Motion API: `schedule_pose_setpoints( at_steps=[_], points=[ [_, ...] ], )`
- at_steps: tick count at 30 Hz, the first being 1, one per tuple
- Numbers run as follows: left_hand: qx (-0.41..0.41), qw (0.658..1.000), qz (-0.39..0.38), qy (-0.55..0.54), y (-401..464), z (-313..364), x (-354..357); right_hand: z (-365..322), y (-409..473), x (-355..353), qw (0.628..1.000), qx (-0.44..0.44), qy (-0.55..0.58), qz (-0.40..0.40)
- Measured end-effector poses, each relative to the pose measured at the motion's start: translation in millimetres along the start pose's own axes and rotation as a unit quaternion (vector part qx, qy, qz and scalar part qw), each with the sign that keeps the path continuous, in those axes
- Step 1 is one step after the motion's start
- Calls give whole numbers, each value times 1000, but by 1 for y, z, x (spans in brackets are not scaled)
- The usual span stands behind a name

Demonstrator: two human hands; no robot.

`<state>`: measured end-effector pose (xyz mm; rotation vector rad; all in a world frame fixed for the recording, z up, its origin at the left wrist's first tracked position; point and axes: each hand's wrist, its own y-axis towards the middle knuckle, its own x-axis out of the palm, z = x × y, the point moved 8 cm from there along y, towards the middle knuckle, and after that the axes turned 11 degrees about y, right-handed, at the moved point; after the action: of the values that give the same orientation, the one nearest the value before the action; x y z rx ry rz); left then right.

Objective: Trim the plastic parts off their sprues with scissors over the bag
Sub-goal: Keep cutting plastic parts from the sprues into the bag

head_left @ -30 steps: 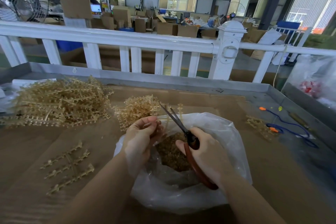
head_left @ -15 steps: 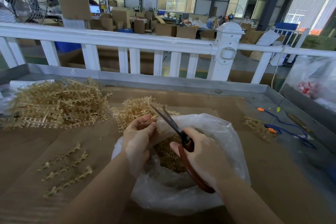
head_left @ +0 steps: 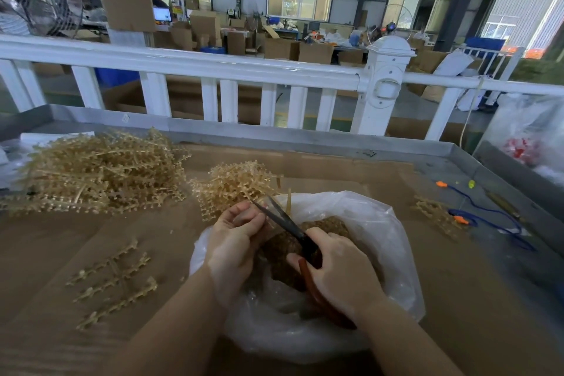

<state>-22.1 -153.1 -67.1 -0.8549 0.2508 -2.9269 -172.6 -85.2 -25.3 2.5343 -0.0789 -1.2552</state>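
A clear plastic bag [head_left: 393, 250] lies open on the cardboard-covered table, with a heap of small brown cut parts [head_left: 283, 250] inside. Over it my left hand [head_left: 233, 241] pinches a pale yellow sprue; one strip of the sprue [head_left: 288, 199] sticks up past the blades. My right hand [head_left: 338, 276] grips the red-handled scissors [head_left: 285, 223], whose dark blades point up-left and meet my left fingertips. The part between the blades is hidden by my fingers.
A big heap of uncut sprues [head_left: 97, 171] lies at the far left, a smaller heap [head_left: 235, 183] just behind the bag. Loose sprue strips [head_left: 116, 281] lie to my left. Blue cord with orange pieces [head_left: 485, 217] lies right. A white railing [head_left: 213, 67] runs behind the table.
The scissors and my right hand have shifted left toward my left hand, and the blades have closed in on the sprue at my fingertips.
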Motion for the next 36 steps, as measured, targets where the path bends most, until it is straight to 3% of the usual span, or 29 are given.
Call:
schedule_pose_setpoints(
  at_steps=[9,36],
  points=[
    [-29,998,-12,-49,4,-5,-2,-5,-1,2,1000,-19,-12,-11],
    [-28,998,-64,-10,-8,-4,6,-12,0,3,998,-49,-25,-15]
  ],
)
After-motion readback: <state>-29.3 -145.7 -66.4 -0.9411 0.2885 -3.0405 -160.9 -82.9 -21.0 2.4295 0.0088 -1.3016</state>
